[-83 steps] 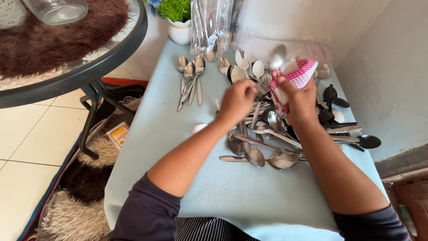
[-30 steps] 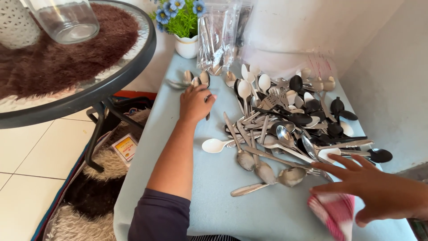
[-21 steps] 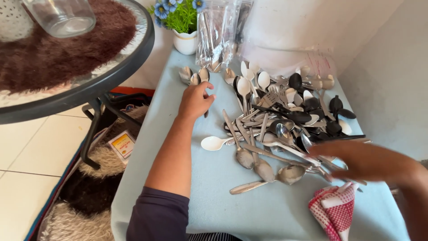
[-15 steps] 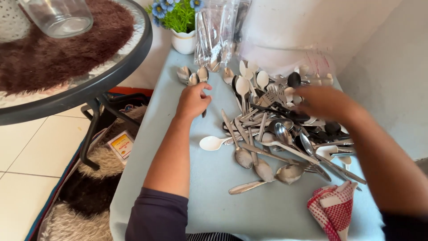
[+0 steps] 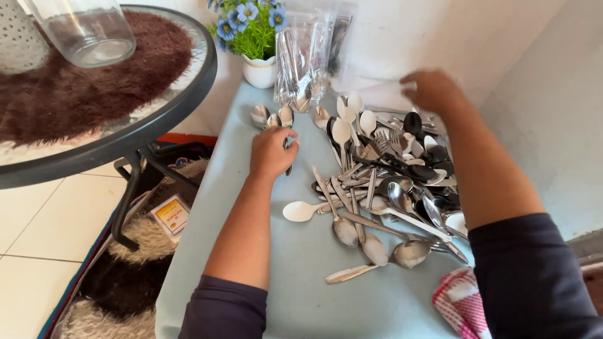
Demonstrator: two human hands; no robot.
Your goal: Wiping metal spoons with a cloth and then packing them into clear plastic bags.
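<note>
Left hand (image 5: 271, 152) curled narrow on shiny steel spoons (image 5: 274, 117) laid in a row at the far left of a smooth pale-blue table (image 5: 276, 276), right hand (image 5: 432, 90) blurred, grip impossible to tell, over the far edge of a tangled metal cutlery heap (image 5: 383, 188), red-checked cloth (image 5: 457, 304) near right.

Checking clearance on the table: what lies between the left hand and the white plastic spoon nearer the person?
In the head view, only bare pale blue tabletop separates the left hand from the white plastic spoon; the spoon pile sits to their right.
</note>
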